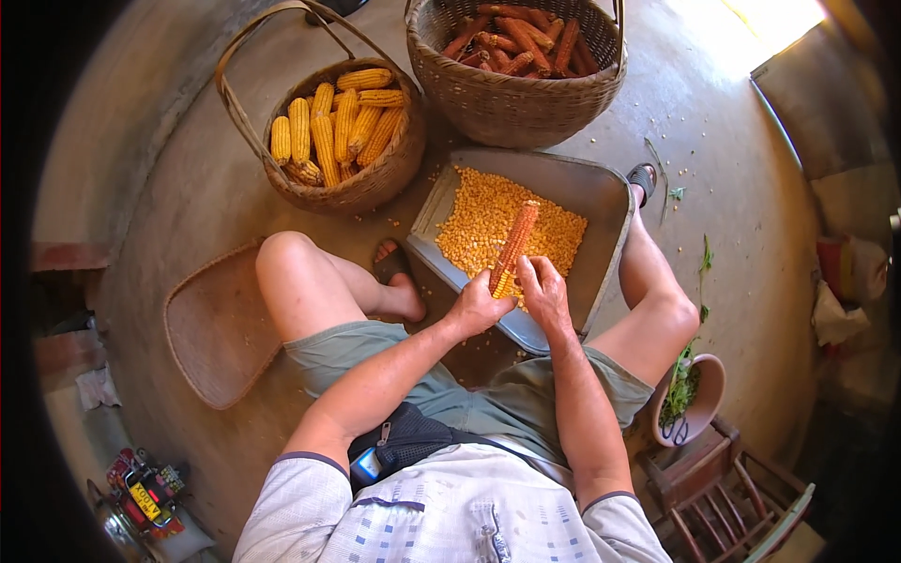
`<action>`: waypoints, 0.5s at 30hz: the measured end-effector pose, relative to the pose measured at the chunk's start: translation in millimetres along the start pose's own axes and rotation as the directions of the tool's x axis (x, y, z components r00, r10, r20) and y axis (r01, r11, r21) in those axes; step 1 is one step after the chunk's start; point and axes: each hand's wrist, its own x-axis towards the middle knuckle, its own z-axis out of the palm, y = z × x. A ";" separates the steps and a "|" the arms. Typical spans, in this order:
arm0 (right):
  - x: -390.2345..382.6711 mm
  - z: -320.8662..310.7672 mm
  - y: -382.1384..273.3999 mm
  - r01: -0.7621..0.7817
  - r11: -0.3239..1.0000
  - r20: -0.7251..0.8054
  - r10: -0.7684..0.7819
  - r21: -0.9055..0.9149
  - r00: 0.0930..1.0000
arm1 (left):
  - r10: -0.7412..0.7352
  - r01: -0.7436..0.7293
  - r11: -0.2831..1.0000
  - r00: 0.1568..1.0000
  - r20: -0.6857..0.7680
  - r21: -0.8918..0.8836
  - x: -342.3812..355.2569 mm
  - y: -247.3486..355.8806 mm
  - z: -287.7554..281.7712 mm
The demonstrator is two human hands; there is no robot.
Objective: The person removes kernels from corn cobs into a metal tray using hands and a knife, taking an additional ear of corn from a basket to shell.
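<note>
A partly stripped corn cob (pixel 514 246) slants up over the tub, bare and reddish along most of its length, with yellow kernels left near its lower end. My left hand (pixel 481 306) is wrapped round that lower end. Against the cob's right side, my right hand (pixel 544 293) presses with its thumb and fingers close to the remaining kernels. Below both hands is a grey rectangular tub (pixel 601 188) between my legs. Loose yellow corn kernels (pixel 479 211) cover much of its bottom.
A handled wicker basket (pixel 394 169) of yellow corn ears (pixel 345 122) stands far left. Behind the tub, a larger basket (pixel 526 108) holds bare red cobs (pixel 521 38). A shallow woven tray (pixel 211 328) lies left; a bucket with greens (pixel 709 399) and a wooden chair (pixel 704 479) are right.
</note>
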 end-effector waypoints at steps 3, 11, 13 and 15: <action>0.2 4.0 -0.3 -0.206 0.975 0.122 0.195 0.086 0.973 | 0.103 -0.103 0.995 0.995 0.010 -0.004 -1.9 -3.7 -2.3; 7.2 -2.5 19.1 -0.050 0.981 0.020 0.047 0.189 0.999 | -0.157 0.294 0.862 0.930 0.332 -0.414 -1.3 25.6 -5.9; 4.7 -3.6 15.0 -0.090 0.981 0.025 0.087 0.172 0.996 | -0.214 0.274 0.928 0.947 0.238 -0.255 1.0 19.6 -6.7; 2.8 4.9 4.4 -0.121 0.984 0.079 0.111 0.134 0.991 | -0.010 0.010 1.000 1.000 0.020 -0.004 4.0 -18.5 -4.5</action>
